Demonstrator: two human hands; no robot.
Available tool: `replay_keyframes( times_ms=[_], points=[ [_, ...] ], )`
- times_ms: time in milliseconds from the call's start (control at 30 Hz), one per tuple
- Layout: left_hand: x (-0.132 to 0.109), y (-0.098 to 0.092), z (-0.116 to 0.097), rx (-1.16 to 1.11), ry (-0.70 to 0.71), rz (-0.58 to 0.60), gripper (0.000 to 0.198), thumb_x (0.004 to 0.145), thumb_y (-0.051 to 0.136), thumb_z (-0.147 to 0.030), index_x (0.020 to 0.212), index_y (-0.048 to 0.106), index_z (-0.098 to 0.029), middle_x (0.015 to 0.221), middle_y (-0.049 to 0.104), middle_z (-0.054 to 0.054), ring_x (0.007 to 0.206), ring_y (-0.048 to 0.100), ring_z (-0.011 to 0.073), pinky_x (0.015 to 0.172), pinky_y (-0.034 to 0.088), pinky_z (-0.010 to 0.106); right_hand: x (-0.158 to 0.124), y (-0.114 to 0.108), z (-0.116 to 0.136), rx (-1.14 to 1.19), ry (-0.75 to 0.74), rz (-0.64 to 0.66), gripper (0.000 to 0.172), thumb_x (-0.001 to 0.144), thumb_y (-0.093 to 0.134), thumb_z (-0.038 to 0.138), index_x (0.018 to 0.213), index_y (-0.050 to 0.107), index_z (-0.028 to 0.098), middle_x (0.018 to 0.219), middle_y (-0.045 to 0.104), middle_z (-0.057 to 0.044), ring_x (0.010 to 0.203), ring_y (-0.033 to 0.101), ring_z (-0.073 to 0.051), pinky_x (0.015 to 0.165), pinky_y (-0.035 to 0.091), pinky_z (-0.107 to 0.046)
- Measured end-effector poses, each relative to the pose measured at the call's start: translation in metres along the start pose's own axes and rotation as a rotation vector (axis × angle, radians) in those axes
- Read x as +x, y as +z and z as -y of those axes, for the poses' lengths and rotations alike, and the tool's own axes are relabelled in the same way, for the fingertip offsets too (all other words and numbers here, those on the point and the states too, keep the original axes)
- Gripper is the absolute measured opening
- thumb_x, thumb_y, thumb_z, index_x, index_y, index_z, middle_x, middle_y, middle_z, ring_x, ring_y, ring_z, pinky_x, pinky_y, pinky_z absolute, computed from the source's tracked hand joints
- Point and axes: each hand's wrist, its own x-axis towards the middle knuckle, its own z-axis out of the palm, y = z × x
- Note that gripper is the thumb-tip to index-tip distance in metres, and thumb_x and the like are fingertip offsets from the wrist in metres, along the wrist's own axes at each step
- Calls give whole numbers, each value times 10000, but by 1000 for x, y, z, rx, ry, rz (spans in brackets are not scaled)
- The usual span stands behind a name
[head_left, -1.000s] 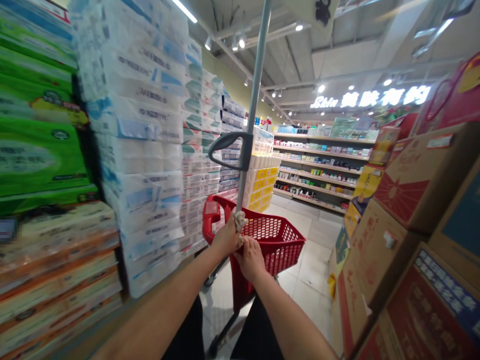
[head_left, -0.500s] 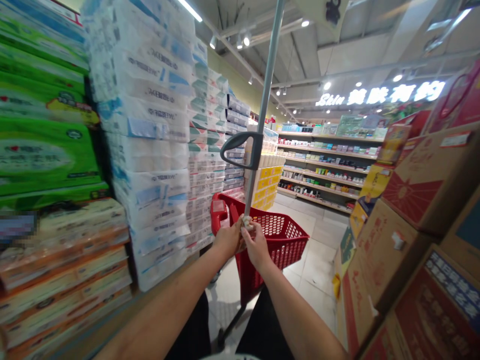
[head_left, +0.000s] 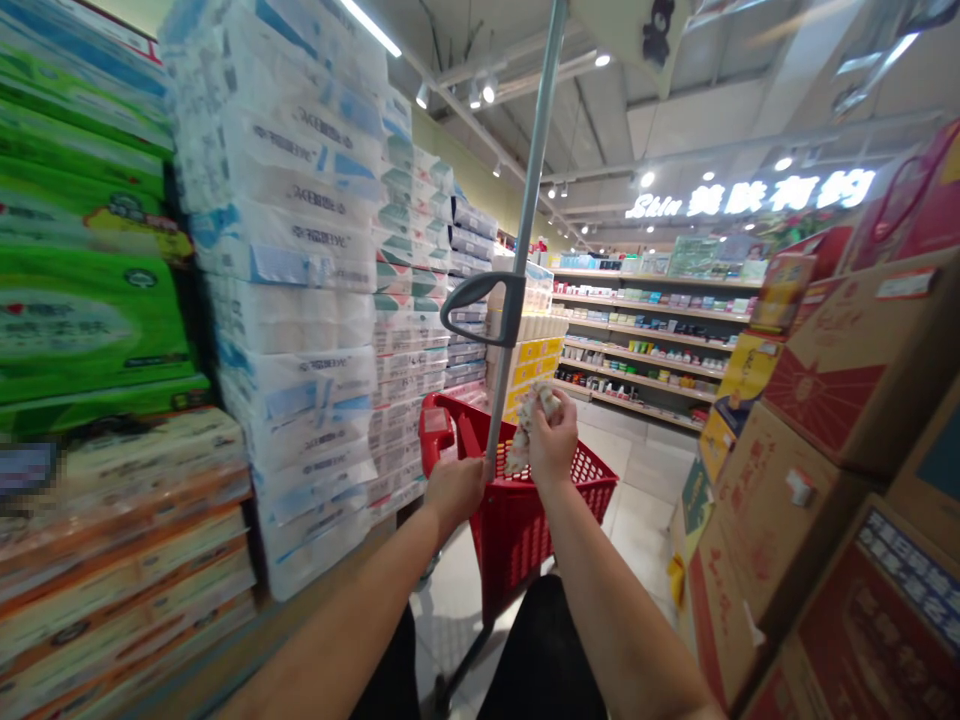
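Note:
My left hand [head_left: 454, 490] is closed around the lower part of a tall grey metal pole [head_left: 525, 240] that rises from a red shopping cart [head_left: 525, 500]. A grey loop handle [head_left: 484, 305] juts from the pole at mid height. My right hand [head_left: 553, 440] is raised just right of the pole and grips a crumpled whitish cloth [head_left: 525, 425]. The cart's red mesh basket sits directly beyond both hands.
Stacked packs of toilet paper [head_left: 292, 280] and green tissue packs [head_left: 82, 300] wall the left side. Cardboard boxes [head_left: 840, 420] pile up on the right. A tiled aisle [head_left: 637, 530] runs ahead to stocked shelves [head_left: 645, 340].
My right hand has come off the pole and lifted up and to the right, taking the cloth with it. My left hand stays on the pole.

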Motion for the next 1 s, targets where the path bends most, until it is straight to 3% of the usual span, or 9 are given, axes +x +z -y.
replay_keyframes(
  times_ms=[67,133,300,500,600,767,1000],
  points=[
    [-3,7,-5,106,26,-8,448,965,295,-309,838,688,-135,774,703,148,803,672,282,826,429,464,-9,11,-6,-64,-99,144,379,843,575,368,1179,588,194,1161,601,-86,1080,581,-202,951,469,-350],
    [-6,12,-6,158,56,-39,421,952,325,-288,797,682,-125,773,702,155,790,665,286,833,407,480,-28,17,-19,-121,-127,269,345,880,535,356,1183,607,209,1200,595,-87,1152,547,-211,1013,435,-366],
    [-9,17,5,164,69,-92,352,929,369,-253,819,682,-135,787,706,127,794,652,258,858,377,458,-60,13,-45,-136,-79,383,368,916,477,298,1260,572,207,1196,610,-88,1128,570,-202,1009,453,-365],
    [-14,16,11,123,116,-167,365,935,359,-299,752,645,-164,741,687,93,759,626,244,805,367,424,-31,23,-11,-75,-251,293,408,917,498,283,1314,555,210,1260,576,-90,1192,532,-196,1071,406,-357],
    [-17,14,11,126,130,-159,347,925,381,-313,740,636,-165,743,685,95,757,619,238,794,360,416,-36,26,-6,-99,-287,275,415,920,497,278,1324,552,203,1292,553,-101,1219,513,-201,1091,388,-363],
    [-19,14,12,169,139,-175,338,929,375,-309,791,649,-166,743,685,96,753,616,248,789,354,426,-53,21,-22,-164,-198,338,458,917,473,244,1374,497,220,1321,543,-94,1237,509,-202,1079,407,-368],
    [-18,21,11,134,110,-239,351,933,364,-299,747,635,-176,732,683,88,773,620,238,826,348,428,-18,34,6,-74,-210,252,446,897,520,294,1334,536,201,1281,581,-90,1202,534,-212,1055,422,-381]
  ],
)
